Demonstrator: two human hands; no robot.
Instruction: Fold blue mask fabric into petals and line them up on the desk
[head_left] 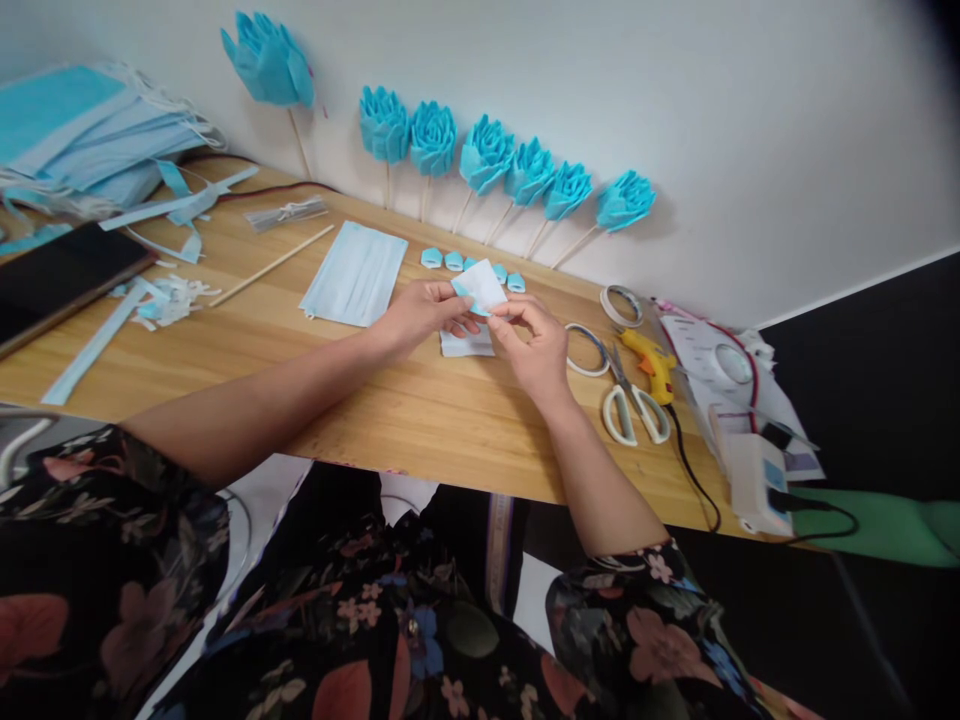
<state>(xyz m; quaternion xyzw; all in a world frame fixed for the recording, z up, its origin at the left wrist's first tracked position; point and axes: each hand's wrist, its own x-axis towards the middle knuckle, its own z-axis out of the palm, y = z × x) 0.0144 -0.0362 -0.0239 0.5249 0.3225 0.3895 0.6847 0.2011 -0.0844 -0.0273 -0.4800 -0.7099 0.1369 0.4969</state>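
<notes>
Between both hands is a small white and light-blue piece of mask fabric [482,284], partly folded, with one white corner pointing up. My left hand [431,308] pinches its left edge, and my right hand [531,340] grips its lower right edge. Under the hands, another pale piece of fabric [466,344] lies on the table, partly covered by my fingers. Just behind, several small folded blue petals [431,258] sit in a row, some hidden by the held piece. A flat light-blue face mask [358,272] rests left of my left hand.
Several blue fabric roses on sticks [433,138] lean against the wall. Scissors [630,400], tape rolls [587,350], a yellow glue gun [651,362] and a power strip [759,482] lie right. Left are stacked masks [67,120], a thin stick [274,264], scraps [169,300] and a phone [67,280].
</notes>
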